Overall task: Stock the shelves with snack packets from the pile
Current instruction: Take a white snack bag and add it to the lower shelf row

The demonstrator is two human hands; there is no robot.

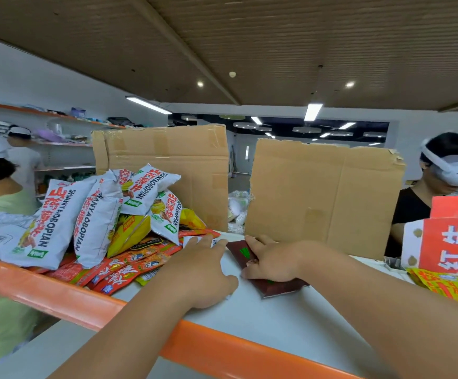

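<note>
A pile of snack packets lies on the left of the white shelf: big white bags on top, flat red and yellow packets beneath. My left hand lies flat on the shelf with straight fingers reaching to the pile's right edge, touching a small white packet. My right hand rests on a dark red packet with a green mark, its fingers curled over the packet's edge. Most of that packet is hidden under the hand.
The shelf has an orange front lip. Two cardboard sheets stand upright behind it. A red and white carton and yellow packets sit at the right. People stand at the far left and far right.
</note>
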